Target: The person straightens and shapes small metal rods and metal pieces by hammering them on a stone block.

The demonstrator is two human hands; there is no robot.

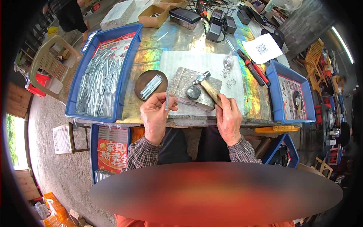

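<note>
Between the fingertips of my left hand (pixel 153 118) is a thin silvery metal rod (pixel 167 101), held roughly upright at the near left edge of a grey stone block (pixel 180 78). My right hand (pixel 230 120) is closed round the lower end of the wooden handle of a hammer (pixel 210 91). The hammer's metal head lies over the block, just beyond a round dark metal piece (pixel 193 92) on its top. Left of the block, a round brown dish (pixel 140 81) holds a bundle of similar rods (pixel 152 86).
A blue tray (pixel 120 99) of many rods stands at left; another blue tray (pixel 311 109) is at right. Red-handled tools (pixel 254 69) lie near a white printed sheet (pixel 261 49). Small metal parts (pixel 230 83) and a clear bag (pixel 228 62) sit beyond the block. Black adapters (pixel 214 30) are behind.
</note>
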